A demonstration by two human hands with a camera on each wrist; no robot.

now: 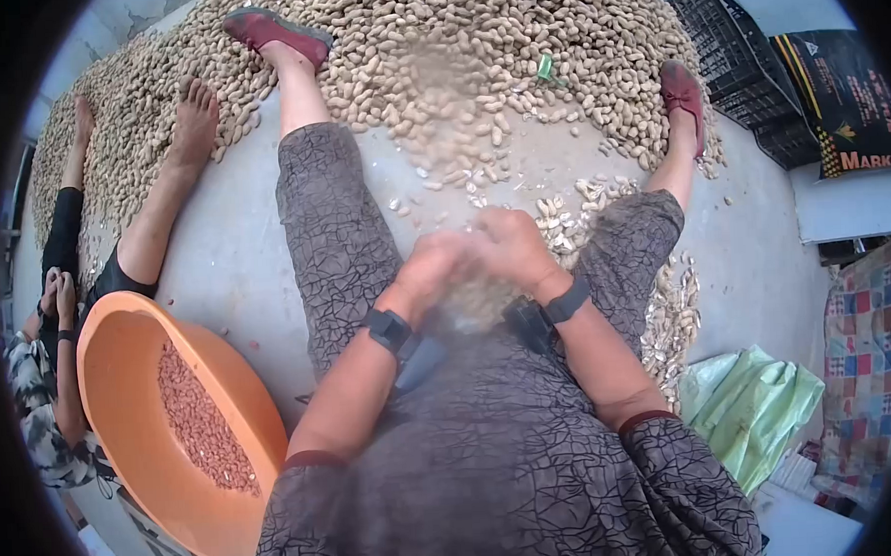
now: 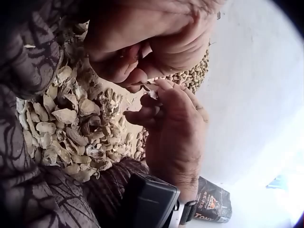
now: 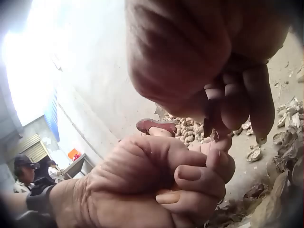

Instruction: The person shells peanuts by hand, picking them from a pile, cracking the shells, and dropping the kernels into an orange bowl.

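Over the lap my left hand [image 1: 433, 271] and right hand [image 1: 512, 250] meet at the fingertips, blurred in the head view. Between them they pinch a peanut, mostly covered by the fingers; a pale bit of its shell [image 2: 152, 94] shows at the right fingertips in the left wrist view. Something reddish, like a peanut kernel [image 2: 132, 53], lies inside the curled fingers of my left hand. The right wrist view shows the left fingers [image 3: 199, 183] folded toward the palm. Below the hands, empty peanut shells [image 2: 71, 123] lie heaped between the legs.
A large heap of unshelled peanuts [image 1: 515, 46] spreads across the floor ahead. At left stands an orange basin [image 1: 112, 392] with reddish kernels, beside another person's legs [image 1: 164, 211]. To the right are a black crate [image 1: 729, 57], a printed black bag [image 1: 845, 92] and a green sack [image 1: 759, 403].
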